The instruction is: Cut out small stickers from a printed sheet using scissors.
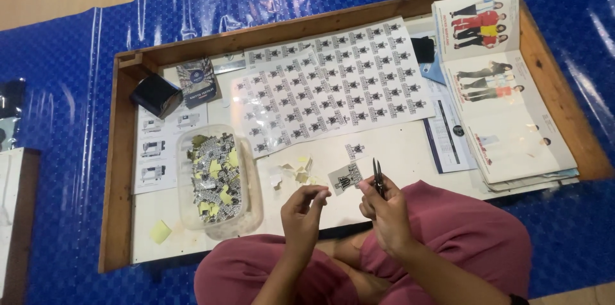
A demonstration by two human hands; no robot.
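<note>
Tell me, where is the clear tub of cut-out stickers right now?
In the head view, the clear tub sits on the white board at lower left, just left of the person's left hand, below the small dark box.

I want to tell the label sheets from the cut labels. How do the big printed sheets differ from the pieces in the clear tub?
The printed sheets lie flat and uncut, with labels in tidy rows. The pieces in the clear tub are small, cut apart and heaped loosely, with yellow scraps among them. Both bear the same black-and-white print.

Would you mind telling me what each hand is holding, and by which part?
The right hand holds small dark snips by their lower end, blades pointing up. The left hand has its fingers pinched together; whether anything is between them cannot be told.
</note>
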